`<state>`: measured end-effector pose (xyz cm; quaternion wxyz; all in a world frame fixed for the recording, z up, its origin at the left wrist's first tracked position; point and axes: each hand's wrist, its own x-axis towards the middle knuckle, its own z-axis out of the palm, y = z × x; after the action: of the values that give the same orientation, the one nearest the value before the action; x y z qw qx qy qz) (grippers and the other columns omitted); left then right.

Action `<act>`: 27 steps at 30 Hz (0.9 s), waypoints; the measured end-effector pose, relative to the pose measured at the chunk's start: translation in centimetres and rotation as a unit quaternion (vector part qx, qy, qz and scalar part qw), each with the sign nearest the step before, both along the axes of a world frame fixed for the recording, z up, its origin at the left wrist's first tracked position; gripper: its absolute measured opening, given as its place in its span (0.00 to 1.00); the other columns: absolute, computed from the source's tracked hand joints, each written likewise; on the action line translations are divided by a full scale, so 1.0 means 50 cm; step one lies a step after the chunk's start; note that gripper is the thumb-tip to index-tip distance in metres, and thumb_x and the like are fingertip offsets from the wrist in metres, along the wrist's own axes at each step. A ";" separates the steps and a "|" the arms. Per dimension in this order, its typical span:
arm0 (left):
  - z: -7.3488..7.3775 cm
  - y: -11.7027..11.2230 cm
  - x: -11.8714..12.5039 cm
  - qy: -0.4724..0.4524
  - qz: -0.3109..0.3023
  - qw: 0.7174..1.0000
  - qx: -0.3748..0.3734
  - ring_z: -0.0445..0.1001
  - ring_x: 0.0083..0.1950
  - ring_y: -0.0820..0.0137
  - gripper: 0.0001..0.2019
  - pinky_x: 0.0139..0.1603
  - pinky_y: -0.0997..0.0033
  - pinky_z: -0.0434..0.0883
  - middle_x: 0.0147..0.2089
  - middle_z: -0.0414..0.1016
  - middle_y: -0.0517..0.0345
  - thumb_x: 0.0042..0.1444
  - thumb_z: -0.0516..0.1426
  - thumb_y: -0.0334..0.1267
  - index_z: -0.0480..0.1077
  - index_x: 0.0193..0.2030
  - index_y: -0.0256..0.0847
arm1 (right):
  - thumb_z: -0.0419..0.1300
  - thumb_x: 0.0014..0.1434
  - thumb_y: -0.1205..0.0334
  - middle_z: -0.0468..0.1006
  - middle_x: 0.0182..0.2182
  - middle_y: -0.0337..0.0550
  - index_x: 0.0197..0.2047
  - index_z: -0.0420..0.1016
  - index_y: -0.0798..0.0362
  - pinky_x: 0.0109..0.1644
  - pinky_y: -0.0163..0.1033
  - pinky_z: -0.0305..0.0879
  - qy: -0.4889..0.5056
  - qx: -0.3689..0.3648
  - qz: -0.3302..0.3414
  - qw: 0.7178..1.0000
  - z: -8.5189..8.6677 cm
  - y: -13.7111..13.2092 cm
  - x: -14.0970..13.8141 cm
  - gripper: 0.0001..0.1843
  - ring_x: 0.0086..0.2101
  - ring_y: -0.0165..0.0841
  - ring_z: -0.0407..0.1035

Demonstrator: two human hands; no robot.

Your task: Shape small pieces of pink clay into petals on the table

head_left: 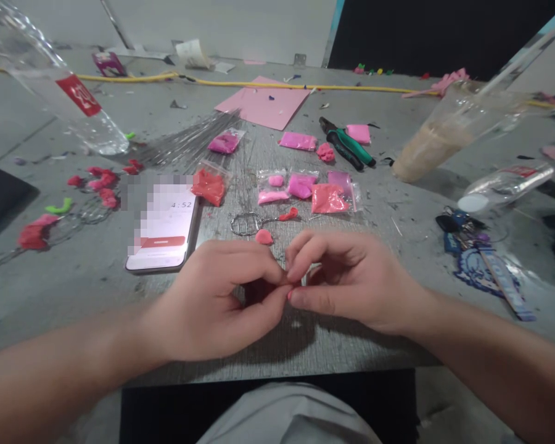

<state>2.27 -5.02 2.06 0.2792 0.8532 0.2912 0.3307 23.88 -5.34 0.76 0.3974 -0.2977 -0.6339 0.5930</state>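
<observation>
Plainly, a wide grey surface (pixel 83 293) carries everything. Over its near edge, the bare left hand (pixel 217 296) and bare right hand (pixel 356 283) meet, the fingers of both clamped on a tiny coral-pink lump of soft, clay-like material (pixel 290 295); its shape is mostly hidden. Just beyond lie a silver looped wire piece (pixel 259 220) and a flattened coral-pink disc (pixel 263 237). Uneven pressure could squash the lump; a slackened pinch could drop it.

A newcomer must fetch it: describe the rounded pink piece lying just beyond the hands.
Right of the phone lies a wire loop. Nearer the left hand sits the rounded pink piece, unbagged and plumper than the slim red piece beyond it.
</observation>
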 end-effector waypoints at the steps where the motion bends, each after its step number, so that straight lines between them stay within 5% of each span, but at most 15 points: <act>1: 0.000 -0.001 0.000 -0.003 0.003 1.000 0.006 0.69 0.26 0.80 0.08 0.28 0.81 0.65 0.24 0.74 0.61 0.59 0.59 0.27 0.74 0.29 0.35 | 0.75 0.55 0.69 0.79 0.36 0.39 0.36 0.81 0.52 0.40 0.34 0.74 0.024 -0.033 -0.002 0.999 -0.001 0.000 -0.001 0.08 0.38 0.29 0.75; 6: -0.004 0.011 -0.001 0.012 -0.005 1.000 0.011 0.71 0.28 0.78 0.07 0.31 0.79 0.68 0.26 0.74 0.61 0.63 0.58 0.28 0.75 0.34 0.35 | 0.77 0.51 0.71 0.78 0.31 0.35 0.35 0.81 0.51 0.35 0.30 0.73 0.103 -0.086 -0.031 0.990 0.002 0.004 -0.005 0.12 0.32 0.25 0.73; 12: -0.033 0.042 -0.016 0.197 -0.122 0.972 0.049 0.76 0.34 0.68 0.09 0.33 0.69 0.70 0.37 0.76 0.54 0.63 0.57 0.31 0.78 0.47 0.36 | 0.80 0.48 0.66 0.75 0.25 0.32 0.32 0.80 0.52 0.25 0.28 0.64 0.109 -0.102 -0.087 0.985 0.008 0.013 -0.003 0.13 0.24 0.22 0.66; 27: -0.077 0.043 -0.004 0.223 -0.077 0.969 0.070 0.79 0.35 0.68 0.11 0.34 0.69 0.70 0.39 0.80 0.55 0.70 0.54 0.35 0.79 0.47 0.41 | 0.80 0.47 0.62 0.74 0.23 0.31 0.28 0.77 0.52 0.26 0.31 0.65 0.102 -0.060 -0.117 0.986 0.017 0.006 -0.010 0.15 0.23 0.23 0.64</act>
<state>2.05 -2.89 -1.81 0.1715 0.9426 0.2560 0.1290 23.40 -5.02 1.59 0.5080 -0.3307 -0.5138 0.6071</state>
